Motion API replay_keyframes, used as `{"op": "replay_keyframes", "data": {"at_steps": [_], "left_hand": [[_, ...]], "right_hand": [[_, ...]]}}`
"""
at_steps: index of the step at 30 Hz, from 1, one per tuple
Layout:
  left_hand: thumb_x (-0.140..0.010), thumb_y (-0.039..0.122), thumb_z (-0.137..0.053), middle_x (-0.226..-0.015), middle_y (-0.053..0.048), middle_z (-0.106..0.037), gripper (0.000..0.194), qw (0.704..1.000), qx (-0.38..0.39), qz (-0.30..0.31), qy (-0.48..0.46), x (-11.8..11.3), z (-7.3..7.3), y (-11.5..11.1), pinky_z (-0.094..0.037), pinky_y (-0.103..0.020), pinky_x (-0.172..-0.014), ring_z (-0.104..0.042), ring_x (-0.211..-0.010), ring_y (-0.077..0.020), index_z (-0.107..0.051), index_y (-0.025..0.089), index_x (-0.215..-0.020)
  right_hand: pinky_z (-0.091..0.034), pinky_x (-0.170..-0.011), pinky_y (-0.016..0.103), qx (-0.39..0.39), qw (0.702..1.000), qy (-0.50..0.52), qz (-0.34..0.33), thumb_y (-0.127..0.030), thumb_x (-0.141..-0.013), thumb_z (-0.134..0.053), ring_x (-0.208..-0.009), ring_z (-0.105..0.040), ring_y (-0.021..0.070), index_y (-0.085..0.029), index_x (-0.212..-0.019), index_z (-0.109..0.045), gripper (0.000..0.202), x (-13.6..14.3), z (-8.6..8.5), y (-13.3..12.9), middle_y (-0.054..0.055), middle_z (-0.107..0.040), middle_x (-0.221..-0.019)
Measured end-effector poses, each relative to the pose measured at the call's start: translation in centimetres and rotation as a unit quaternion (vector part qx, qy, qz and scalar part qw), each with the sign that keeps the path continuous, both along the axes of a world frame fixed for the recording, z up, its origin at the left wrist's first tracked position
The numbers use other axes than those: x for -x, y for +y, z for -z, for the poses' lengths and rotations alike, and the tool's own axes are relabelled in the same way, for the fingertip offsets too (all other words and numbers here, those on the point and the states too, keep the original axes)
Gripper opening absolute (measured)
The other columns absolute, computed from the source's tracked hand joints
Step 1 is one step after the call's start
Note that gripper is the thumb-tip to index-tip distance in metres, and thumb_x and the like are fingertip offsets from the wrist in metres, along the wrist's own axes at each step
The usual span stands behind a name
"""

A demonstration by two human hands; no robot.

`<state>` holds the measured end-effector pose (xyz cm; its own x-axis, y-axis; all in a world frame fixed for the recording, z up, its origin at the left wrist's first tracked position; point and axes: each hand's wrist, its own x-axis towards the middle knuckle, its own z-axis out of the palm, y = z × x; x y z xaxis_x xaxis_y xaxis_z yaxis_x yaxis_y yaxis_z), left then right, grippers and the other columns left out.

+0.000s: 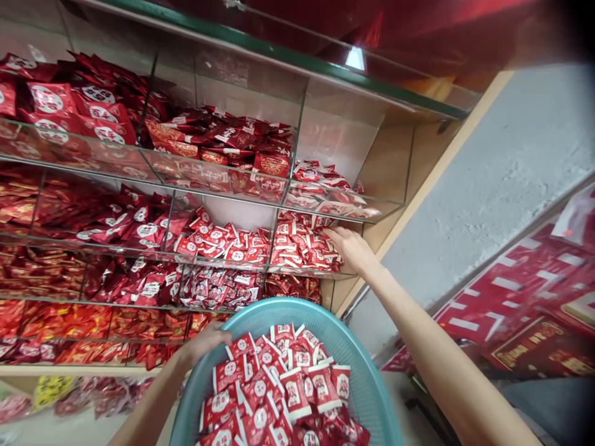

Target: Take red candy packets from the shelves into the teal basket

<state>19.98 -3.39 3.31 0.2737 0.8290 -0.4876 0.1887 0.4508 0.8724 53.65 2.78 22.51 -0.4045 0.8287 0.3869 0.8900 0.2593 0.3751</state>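
A teal plastic basket (374,378), filled with small red-and-white wrapped packets (260,387), stands in front of me. My left hand (207,344) is closed over its left rim, with the thumb reaching toward the inside. My right hand (348,244) reaches into a shelf compartment on the right. Its fingers are stretched out at the edge of a heap of similar red-and-white packets (302,244), and no packet shows in them. The undersides of those fingertips are hidden.
Glass-fronted shelves (209,257) with dividers hold several heaps of red packets, including larger red bags (83,108) at the upper left. A wooden side panel (427,158) borders a grey wall (525,142). Red packaging (506,285) lies at the right.
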Motion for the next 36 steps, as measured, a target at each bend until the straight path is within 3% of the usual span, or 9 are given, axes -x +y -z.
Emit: {"op": "replay_keyframes", "data": {"at_steps": [6, 10, 13, 20, 25, 27, 30, 32, 36], "left_hand": [[-0.049, 0.022, -0.053, -0.043, 0.002, -0.051, 0.012, 1.0, 0.004, 0.0, 0.004, -0.2, -0.6, -0.2, -0.034, -0.022, -0.041, -0.045, -0.04, -0.0122, -0.056, 0.014, -0.057], [-0.049, 0.023, -0.052, -0.041, 0.002, -0.05, 0.012, 1.0, 0.002, -0.005, 0.006, -0.3, -0.7, -0.3, -0.034, -0.022, -0.041, -0.044, -0.038, -0.0117, -0.055, 0.014, -0.057], [-0.048, 0.023, -0.051, -0.043, 0.001, -0.052, 0.015, 1.0, 0.003, -0.008, 0.009, -0.2, -0.3, -0.2, -0.035, -0.022, -0.041, -0.045, -0.039, -0.0125, -0.056, 0.013, -0.058], [-0.049, 0.023, -0.05, -0.044, 0.001, -0.053, 0.016, 1.0, -0.014, 0.002, 0.007, 0.1, 0.6, 0.1, -0.033, -0.022, -0.04, -0.045, -0.038, -0.0119, -0.057, 0.012, -0.059], [-0.05, 0.022, -0.052, -0.044, 0.001, -0.053, 0.013, 1.0, -0.006, 0.009, -0.004, 0.0, 0.2, 0.1, -0.034, -0.022, -0.04, -0.046, -0.039, -0.0127, -0.057, 0.012, -0.058], [-0.049, 0.022, -0.053, -0.043, 0.001, -0.053, 0.013, 1.0, -0.001, 0.01, -0.004, 0.0, 0.0, 0.1, -0.034, -0.022, -0.04, -0.046, -0.039, -0.0131, -0.057, 0.012, -0.058], [-0.048, 0.022, -0.054, -0.043, 0.001, -0.054, 0.015, 1.0, 0.006, -0.002, 0.002, -0.2, -0.3, -0.1, -0.035, -0.023, -0.04, -0.047, -0.039, -0.0136, -0.058, 0.012, -0.059], [-0.048, 0.022, -0.053, -0.044, 0.0, -0.054, 0.016, 1.0, 0.005, -0.007, -0.001, -0.3, -0.4, -0.2, -0.035, -0.023, -0.041, -0.048, -0.039, -0.0138, -0.057, 0.012, -0.059], [-0.047, 0.022, -0.052, -0.042, 0.0, -0.055, 0.014, 1.0, 0.002, -0.009, -0.002, -0.4, -0.4, -0.3, -0.035, -0.022, -0.04, -0.047, -0.038, -0.0136, -0.055, 0.013, -0.057]], "right_hand": [[-0.042, -0.075, 0.033, 0.004, 0.998, -0.041, 0.052, -0.012, -0.086, -0.029, -0.099, -0.044, 0.0237, -0.028, -0.131, -0.031, 0.048, 0.6, 0.0, -0.7, 0.01, -0.033, -0.133], [-0.044, -0.069, 0.031, 0.021, 0.995, -0.049, 0.09, -0.01, -0.085, -0.029, -0.095, -0.047, 0.0237, -0.019, -0.119, -0.046, 0.038, 1.0, -0.3, -0.3, 0.014, -0.042, -0.121], [-0.044, -0.071, 0.03, 0.024, 0.994, -0.048, 0.092, -0.007, -0.084, -0.03, -0.096, -0.047, 0.0235, -0.013, -0.114, -0.048, 0.036, 1.0, -0.6, -0.1, 0.016, -0.048, -0.114], [-0.043, -0.083, 0.033, -0.017, 0.998, 0.03, 0.044, -0.015, -0.088, -0.029, -0.108, -0.043, 0.0236, -0.016, -0.129, -0.034, 0.042, 0.0, 0.0, -1.3, 0.012, -0.04, -0.128], [-0.034, -0.098, 0.038, -0.056, 0.981, 0.182, -0.029, -0.02, -0.089, -0.029, -0.124, -0.031, 0.0212, -0.02, -0.133, -0.032, 0.044, 0.5, 1.1, -5.3, 0.007, -0.029, -0.139], [-0.034, -0.098, 0.039, -0.057, 0.951, 0.298, -0.061, -0.025, -0.089, -0.032, -0.123, -0.034, 0.0208, -0.023, -0.131, -0.036, 0.042, 1.8, 2.3, -7.8, 0.007, -0.033, -0.137], [-0.041, -0.092, 0.036, 0.013, 0.862, 0.5, -0.09, -0.032, -0.086, -0.042, -0.114, -0.044, 0.0211, -0.025, -0.123, -0.047, 0.038, 4.2, 5.5, -11.6, 0.006, -0.044, -0.129], [-0.043, -0.089, 0.037, 0.104, 0.773, 0.621, -0.077, -0.037, -0.082, -0.049, -0.107, -0.05, 0.0225, -0.024, -0.111, -0.057, 0.033, 5.5, 8.5, -13.4, 0.007, -0.054, -0.118], [-0.049, -0.074, 0.036, 0.284, 0.586, 0.759, 0.001, -0.046, -0.074, -0.057, -0.089, -0.059, 0.0244, -0.018, -0.105, -0.061, 0.041, 6.7, 14.1, -15.0, 0.008, -0.065, -0.096]]}}
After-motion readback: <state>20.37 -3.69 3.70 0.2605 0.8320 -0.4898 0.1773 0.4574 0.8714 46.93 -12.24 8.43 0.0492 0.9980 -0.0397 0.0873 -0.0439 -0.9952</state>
